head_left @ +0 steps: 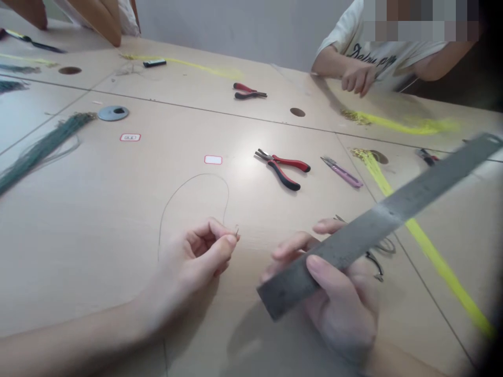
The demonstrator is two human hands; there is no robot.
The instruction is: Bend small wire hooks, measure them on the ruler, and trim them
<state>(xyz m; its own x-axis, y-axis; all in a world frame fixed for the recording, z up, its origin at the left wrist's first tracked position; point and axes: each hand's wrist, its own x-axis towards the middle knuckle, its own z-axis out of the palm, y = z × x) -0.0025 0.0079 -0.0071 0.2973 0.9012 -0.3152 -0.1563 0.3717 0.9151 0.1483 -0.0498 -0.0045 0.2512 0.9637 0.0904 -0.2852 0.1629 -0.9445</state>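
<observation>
My left hand (198, 256) pinches the end of a thin wire (196, 180) between thumb and forefinger; the wire loops away over the table and back toward my wrist. My right hand (334, 285) grips a long steel ruler (393, 214) near its lower end, and the ruler slants up to the right above the table. Under that hand lie small dark wire pieces (379, 256). The two hands are a short way apart near the front of the table.
Red-handled pliers (285, 168) and a pink tool (342, 172) lie beyond my hands, more pliers (248, 91) farther back. Yellow strand bundles (428, 251) run along the right, green wires (39, 149) at left. Another person's hand (357, 78) rests at the far right; a grey disc (113, 112) lies at left.
</observation>
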